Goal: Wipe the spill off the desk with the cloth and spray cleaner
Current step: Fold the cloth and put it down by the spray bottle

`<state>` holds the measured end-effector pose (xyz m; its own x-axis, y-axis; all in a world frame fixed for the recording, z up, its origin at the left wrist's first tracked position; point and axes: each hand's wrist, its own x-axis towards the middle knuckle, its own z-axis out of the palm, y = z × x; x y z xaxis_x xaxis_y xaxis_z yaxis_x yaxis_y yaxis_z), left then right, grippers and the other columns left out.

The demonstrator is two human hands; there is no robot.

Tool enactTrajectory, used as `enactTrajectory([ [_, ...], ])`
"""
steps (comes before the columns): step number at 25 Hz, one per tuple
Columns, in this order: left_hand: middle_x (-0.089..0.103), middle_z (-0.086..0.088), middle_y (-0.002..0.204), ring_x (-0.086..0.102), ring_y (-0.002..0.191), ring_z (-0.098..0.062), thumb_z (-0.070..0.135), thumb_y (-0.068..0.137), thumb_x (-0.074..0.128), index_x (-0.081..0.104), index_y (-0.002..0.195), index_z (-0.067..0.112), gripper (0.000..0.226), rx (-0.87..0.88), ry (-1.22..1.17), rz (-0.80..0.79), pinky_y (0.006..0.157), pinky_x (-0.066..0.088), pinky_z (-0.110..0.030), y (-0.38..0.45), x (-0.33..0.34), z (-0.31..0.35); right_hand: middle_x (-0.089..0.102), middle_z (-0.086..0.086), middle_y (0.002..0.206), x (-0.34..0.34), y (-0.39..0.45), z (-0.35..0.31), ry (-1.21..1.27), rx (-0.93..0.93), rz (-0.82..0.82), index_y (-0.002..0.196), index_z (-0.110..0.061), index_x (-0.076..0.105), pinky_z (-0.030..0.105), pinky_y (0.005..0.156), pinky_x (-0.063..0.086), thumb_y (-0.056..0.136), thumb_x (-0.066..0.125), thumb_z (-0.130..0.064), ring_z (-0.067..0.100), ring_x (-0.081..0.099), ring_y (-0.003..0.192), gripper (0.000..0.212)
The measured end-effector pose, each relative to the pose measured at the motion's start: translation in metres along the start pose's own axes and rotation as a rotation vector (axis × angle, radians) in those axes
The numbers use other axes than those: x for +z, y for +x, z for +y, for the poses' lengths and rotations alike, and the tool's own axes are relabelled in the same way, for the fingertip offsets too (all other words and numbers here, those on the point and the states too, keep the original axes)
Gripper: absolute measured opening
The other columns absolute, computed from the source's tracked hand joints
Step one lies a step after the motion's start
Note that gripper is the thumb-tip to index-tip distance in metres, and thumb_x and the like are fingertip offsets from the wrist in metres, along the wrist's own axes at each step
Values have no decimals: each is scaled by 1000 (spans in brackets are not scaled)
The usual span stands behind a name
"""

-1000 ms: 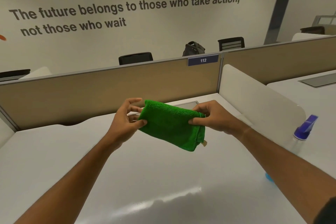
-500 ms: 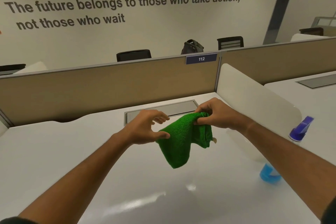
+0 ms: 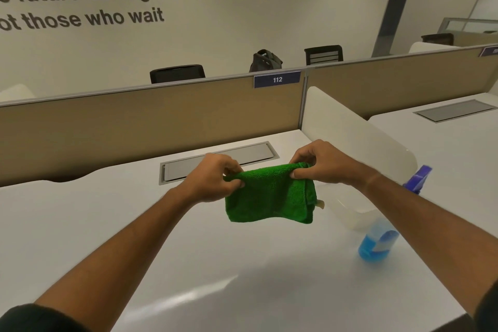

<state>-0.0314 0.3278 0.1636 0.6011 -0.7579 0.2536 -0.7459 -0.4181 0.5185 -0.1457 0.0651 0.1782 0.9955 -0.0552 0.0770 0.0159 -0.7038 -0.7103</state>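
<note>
**Cloth held up in both hands**

Above the desk (image 3: 80, 224), the left hand (image 3: 213, 178) pinches the top left corner of the cloth (image 3: 269, 197) between thumb and curled fingers. The right hand (image 3: 320, 164) pinches the top right corner the same way, so the top edge runs nearly level between them. The green cloth hangs folded below the two grips, clear of the desk top, with a small pale tag at its lower right edge.

Just right of the cloth, behind the right forearm, stands the spray bottle (image 3: 377, 245), upright on the desk with blue liquid low in it and a blue-purple trigger head. The forearm hides its middle, so I cannot tell how full it is. Beyond the hands a grey cable hatch (image 3: 250, 155) sits flush in the desk, and behind that runs a tan partition (image 3: 134, 127) bearing a plate marked 112 (image 3: 277, 79).
</note>
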Motion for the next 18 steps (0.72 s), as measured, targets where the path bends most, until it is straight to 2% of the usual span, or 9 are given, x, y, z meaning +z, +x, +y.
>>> enactTrajectory([
  [2,60,9,81,61,76,-8,19,74,80,77,88,12,16,-6,-17,-2,66,53,-22,12,1,5,74,2,81,-7,1,4,-35,21,-17,88,-17,78,27,70,61,79,78,-15,18,70,79,9],
  [5,67,3,82,65,76,-9,17,71,82,77,87,12,18,-26,-53,-33,67,56,-24,32,6,7,74,0,79,-19,3,11,-76,44,-9,88,-17,79,23,67,58,79,78,-14,14,70,76,10],
  [9,73,2,75,67,69,-8,15,67,85,77,84,14,19,-14,-124,-75,63,55,-19,58,15,5,74,-5,73,-33,4,19,-104,116,-2,84,-21,78,17,63,53,78,79,-13,7,68,69,10],
  [14,71,7,70,66,63,-5,20,62,89,76,76,21,20,-6,-190,-134,57,55,-18,92,23,3,74,-5,73,-48,9,28,-157,216,26,84,-19,79,20,66,56,77,80,-13,7,68,70,9],
  [18,72,7,66,67,61,-3,21,61,90,76,72,21,19,8,-257,-196,55,55,-20,119,37,5,73,-5,70,-64,12,40,-168,314,39,81,-23,78,16,59,51,76,81,-14,3,65,65,10],
])
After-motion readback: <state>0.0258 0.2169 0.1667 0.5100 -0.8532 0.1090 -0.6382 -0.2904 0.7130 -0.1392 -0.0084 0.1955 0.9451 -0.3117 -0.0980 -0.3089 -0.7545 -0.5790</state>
